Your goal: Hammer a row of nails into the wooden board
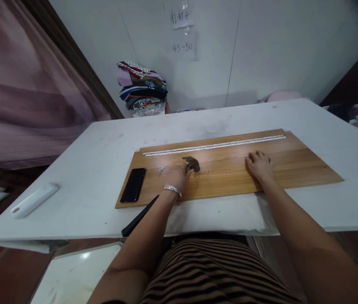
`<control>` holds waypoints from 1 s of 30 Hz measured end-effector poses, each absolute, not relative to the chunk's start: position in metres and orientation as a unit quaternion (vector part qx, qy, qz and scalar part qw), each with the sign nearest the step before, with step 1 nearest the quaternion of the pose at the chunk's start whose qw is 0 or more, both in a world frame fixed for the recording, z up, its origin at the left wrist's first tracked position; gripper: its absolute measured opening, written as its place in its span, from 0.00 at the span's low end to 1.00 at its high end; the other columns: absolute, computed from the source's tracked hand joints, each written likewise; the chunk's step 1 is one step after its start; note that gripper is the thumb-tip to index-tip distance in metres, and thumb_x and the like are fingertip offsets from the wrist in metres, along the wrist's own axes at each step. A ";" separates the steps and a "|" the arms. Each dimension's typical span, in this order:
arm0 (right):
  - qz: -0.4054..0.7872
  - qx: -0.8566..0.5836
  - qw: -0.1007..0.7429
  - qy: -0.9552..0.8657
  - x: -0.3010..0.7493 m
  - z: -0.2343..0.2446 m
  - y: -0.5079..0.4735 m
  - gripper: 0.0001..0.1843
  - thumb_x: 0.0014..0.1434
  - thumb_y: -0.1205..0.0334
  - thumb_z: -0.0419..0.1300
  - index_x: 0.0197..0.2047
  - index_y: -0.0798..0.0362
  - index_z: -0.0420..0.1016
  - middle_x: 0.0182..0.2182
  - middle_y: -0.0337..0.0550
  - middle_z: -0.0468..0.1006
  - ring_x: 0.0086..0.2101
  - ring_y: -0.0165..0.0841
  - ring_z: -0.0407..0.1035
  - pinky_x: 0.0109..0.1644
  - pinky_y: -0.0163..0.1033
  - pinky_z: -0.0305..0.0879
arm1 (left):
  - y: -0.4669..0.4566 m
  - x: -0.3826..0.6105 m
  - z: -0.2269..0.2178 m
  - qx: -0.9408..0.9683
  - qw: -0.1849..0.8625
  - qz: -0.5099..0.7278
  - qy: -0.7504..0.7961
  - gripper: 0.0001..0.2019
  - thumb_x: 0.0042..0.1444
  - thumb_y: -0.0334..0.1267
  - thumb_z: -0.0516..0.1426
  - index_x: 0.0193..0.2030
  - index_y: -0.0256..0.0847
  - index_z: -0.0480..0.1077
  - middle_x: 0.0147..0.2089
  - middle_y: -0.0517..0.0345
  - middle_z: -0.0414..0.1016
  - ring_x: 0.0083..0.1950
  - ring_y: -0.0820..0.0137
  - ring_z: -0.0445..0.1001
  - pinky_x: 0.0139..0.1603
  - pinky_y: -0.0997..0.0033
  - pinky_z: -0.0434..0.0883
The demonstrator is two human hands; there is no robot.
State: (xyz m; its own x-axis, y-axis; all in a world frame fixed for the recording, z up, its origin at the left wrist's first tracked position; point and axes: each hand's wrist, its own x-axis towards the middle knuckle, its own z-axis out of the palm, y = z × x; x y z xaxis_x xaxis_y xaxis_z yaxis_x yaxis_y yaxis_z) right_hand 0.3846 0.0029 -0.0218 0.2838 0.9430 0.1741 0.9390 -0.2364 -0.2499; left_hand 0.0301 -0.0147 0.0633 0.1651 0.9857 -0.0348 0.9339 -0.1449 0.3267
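Note:
My left hand, with a bracelet at the wrist, is closed around a claw hammer close below its metal head. The hammer's black handle passes under my forearm toward the table's front edge. A wooden board lies under both hands. From beside the hammer head, a row of small dark nails or holes runs to the right; I cannot tell which. Several loose nails lie left of my left hand. My right hand rests on the board, fingers slightly bent and apart, holding nothing.
Two white marked strips lie along the board's far side. A black phone sits on its left end. Farther left on the white table is a long white object. Folded cloths are stacked beyond the table, near the wall.

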 end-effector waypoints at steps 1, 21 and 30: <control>0.007 -0.787 0.151 -0.598 0.384 -0.021 0.003 0.26 0.74 0.53 0.45 0.54 0.52 0.82 0.60 0.60 0.77 0.61 0.51 0.64 0.65 0.57 0.58 | -0.015 0.031 0.064 0.750 0.136 0.083 0.641 0.12 0.72 0.42 0.59 0.53 0.41 0.82 0.54 0.45 0.86 0.61 0.54 0.81 0.65 0.58 0.74; 0.009 -0.787 0.153 -0.598 0.385 -0.022 0.003 0.25 0.73 0.52 0.45 0.53 0.51 0.82 0.59 0.59 0.77 0.61 0.51 0.64 0.65 0.57 0.58 | -0.017 0.032 0.068 0.754 0.143 0.080 0.636 0.13 0.71 0.40 0.59 0.56 0.42 0.82 0.55 0.44 0.86 0.61 0.55 0.82 0.66 0.58 0.74; -0.004 -0.784 0.155 -0.601 0.388 -0.027 0.004 0.23 0.74 0.52 0.47 0.52 0.49 0.82 0.57 0.56 0.78 0.60 0.50 0.65 0.64 0.56 0.60 | -0.015 0.032 0.067 0.747 0.150 0.090 0.642 0.12 0.71 0.42 0.59 0.53 0.43 0.83 0.52 0.44 0.87 0.58 0.55 0.83 0.64 0.58 0.74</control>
State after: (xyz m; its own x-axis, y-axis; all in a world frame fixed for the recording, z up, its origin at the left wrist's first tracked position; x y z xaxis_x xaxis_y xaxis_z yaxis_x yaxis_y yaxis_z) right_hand 0.3876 0.0043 -0.0265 0.2778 0.9411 0.1926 0.9434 -0.2295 -0.2393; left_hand 0.0319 -0.0155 0.0666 0.1595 0.9855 -0.0573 0.9316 -0.1310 0.3390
